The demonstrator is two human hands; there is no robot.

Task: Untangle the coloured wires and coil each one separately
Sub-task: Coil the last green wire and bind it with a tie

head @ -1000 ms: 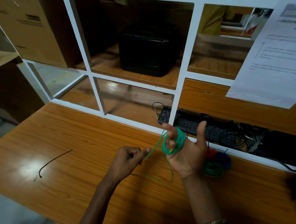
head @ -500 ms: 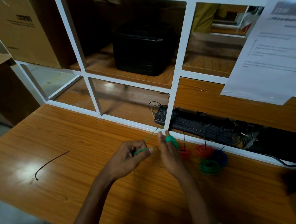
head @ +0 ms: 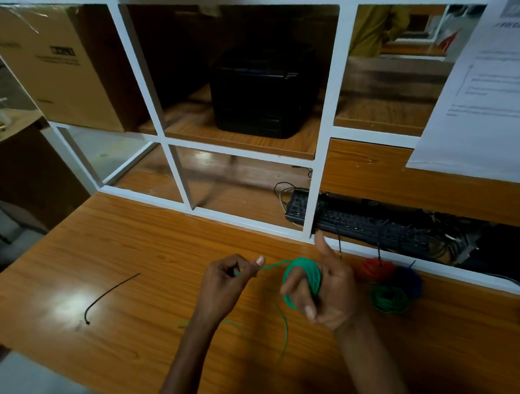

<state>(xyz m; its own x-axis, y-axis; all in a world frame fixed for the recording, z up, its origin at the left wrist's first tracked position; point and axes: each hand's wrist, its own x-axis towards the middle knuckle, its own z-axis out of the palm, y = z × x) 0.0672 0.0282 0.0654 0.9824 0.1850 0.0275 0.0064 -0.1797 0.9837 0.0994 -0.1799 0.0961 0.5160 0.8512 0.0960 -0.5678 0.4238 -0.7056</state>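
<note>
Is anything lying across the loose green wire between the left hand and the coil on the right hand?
Nothing visible does. The green wire runs free from the left hand to the coil on the right hand. The black tie lies well apart.

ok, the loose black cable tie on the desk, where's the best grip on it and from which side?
Pinch the black cable tie mid-strap, coming straight down from above. It lies flat and alone on the bare wooden desk, left of both hands, so nothing blocks a top approach. The strap is thin; its curled lower end looks slightly thicker and might be easier to pinch.
</note>
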